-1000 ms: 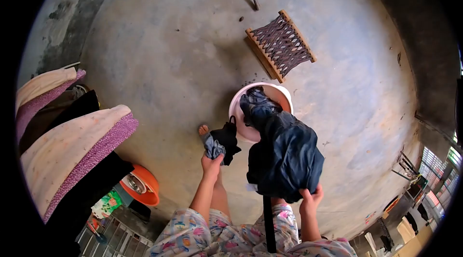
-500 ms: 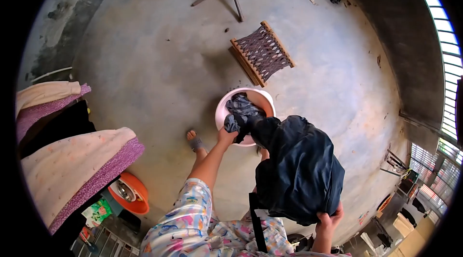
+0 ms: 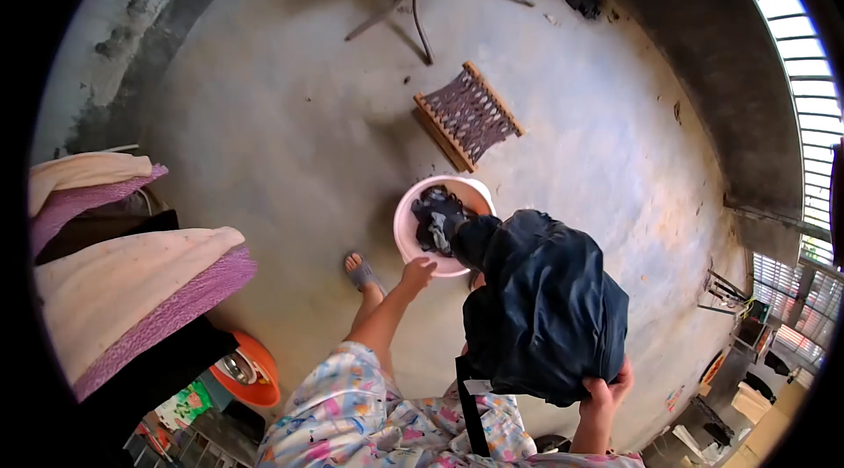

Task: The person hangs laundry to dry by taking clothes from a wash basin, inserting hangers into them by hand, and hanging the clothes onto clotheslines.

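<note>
My right hand (image 3: 607, 387) grips the lower edge of a large dark garment (image 3: 549, 310), which hangs bunched up in front of my right leg. The garment's upper end reaches the right side of a pink basin (image 3: 407, 231) on the floor. Inside the basin lies a heap of black and grey cloth (image 3: 435, 215). At the basin's near rim is my left hand (image 3: 418, 273), its fingers bent; whether they touch the rim or hold anything is too small to tell.
A low woven stool (image 3: 470, 116) stands just beyond the basin. Cloths (image 3: 149, 279) hang at the left, above an orange basin (image 3: 264, 371). Metal legs (image 3: 418, 11) stand at the top. A sandalled foot (image 3: 356, 268) is left of the pink basin.
My left hand moved to the basin and let go of the black and grey cloth, which now lies inside. The dark garment moved slightly right with my right hand.
</note>
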The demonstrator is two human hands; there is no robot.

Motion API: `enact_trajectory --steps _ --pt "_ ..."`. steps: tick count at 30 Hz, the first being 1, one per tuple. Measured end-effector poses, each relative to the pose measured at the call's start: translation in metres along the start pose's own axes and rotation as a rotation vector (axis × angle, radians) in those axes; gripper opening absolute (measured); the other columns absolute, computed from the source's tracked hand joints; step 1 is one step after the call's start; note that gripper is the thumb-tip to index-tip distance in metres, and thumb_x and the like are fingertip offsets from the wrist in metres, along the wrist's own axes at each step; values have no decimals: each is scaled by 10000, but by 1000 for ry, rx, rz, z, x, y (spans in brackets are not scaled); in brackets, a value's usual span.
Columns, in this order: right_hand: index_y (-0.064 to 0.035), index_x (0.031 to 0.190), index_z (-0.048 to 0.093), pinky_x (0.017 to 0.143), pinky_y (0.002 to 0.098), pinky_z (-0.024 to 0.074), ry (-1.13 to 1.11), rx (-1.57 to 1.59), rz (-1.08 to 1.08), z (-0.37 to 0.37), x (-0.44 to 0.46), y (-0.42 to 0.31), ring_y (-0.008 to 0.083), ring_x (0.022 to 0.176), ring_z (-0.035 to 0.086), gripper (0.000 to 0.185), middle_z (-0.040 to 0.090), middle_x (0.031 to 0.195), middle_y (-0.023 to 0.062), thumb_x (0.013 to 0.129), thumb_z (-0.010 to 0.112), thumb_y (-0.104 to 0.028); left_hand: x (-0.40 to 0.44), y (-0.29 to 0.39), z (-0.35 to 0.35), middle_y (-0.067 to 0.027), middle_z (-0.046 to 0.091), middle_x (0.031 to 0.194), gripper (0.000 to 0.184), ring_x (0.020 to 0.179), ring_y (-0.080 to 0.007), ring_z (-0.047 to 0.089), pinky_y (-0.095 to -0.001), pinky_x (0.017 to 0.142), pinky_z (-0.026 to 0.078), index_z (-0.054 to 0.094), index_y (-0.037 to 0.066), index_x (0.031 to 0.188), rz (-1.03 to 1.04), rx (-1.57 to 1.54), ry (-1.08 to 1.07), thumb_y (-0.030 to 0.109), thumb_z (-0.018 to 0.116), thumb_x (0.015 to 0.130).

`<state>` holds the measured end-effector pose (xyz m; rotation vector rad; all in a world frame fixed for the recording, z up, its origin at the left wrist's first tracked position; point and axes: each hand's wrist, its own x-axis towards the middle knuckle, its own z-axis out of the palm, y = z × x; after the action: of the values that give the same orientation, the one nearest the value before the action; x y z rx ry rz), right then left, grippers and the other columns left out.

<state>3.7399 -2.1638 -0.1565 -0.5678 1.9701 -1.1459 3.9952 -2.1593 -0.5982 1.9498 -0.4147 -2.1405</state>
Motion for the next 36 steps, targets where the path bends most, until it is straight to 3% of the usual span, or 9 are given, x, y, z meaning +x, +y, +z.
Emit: enact_trajectory --steps 2,8,10,16,19,25,28,32,36 --pt "4 798 588 711 234 405 -30 41 -23 6 -7 -19 102 712 524 260 581 778 -11 541 610 -27 -67 28 -20 -34 656 1091 419 947 -163 646 -331 740 511 530 116 1314 -21 -51 -91 309 594 948" --pt "16 810 606 710 246 425 -118 208 -22 16 -37 -78 116 708 534 258 592 773 2 553 598 18 -211 78 -72 -48 641 1180 436 989 -175 651 -329 813 506 498 114 1349 168 -50 -177 305 575 964" --pt "32 856 630 730 260 446 -195 258 -43 16 -43 -92 139 722 560 295 621 812 32 564 593 41 -259 103 -78 -22 660 1127 401 934 -135 651 -283 751 505 533 136 1334 264 -29 -120 288 573 966" --pt "26 858 620 671 273 475 -432 379 -70 12 -42 -148 155 697 581 281 630 797 52 579 619 57 -452 208 -51 -56 538 1339 573 1166 -200 559 -373 958 448 414 114 1429 482 -152 -354 389 559 948" --pt "-2 795 582 586 272 473 -554 368 -72 13 -33 -185 145 636 583 191 616 739 40 618 639 45 -510 228 -30 -96 495 1373 846 1205 -237 511 -429 998 403 288 77 1488 658 -309 -600 465 673 842" --pt "-19 806 606 515 269 479 -819 471 -12 22 -30 -271 155 546 563 145 607 715 48 677 647 33 -592 236 3 -85 455 1418 960 1309 -238 431 -422 1075 336 272 65 1494 1011 -247 -308 431 763 754" --pt "-42 809 620 415 239 408 -957 390 17 19 -24 -303 136 467 528 118 603 676 24 704 637 9 -613 227 17 -88 375 1485 1029 1375 -246 352 -404 1129 279 227 51 1506 1089 -58 -137 284 830 705" --pt "-67 811 619 421 240 398 -1059 435 70 16 -11 -303 123 499 534 116 600 677 14 719 658 -8 -638 208 67 -112 293 1529 1188 1411 -243 281 -378 1161 229 113 40 1523 1171 138 146 41 877 613" --pt "-63 852 613 425 251 406 -1074 399 80 0 -25 -311 147 535 561 171 611 715 32 694 663 -23 -627 188 91 -147 188 1547 1244 1404 -310 277 -441 1129 302 30 103 1537 1269 199 502 85 884 633"
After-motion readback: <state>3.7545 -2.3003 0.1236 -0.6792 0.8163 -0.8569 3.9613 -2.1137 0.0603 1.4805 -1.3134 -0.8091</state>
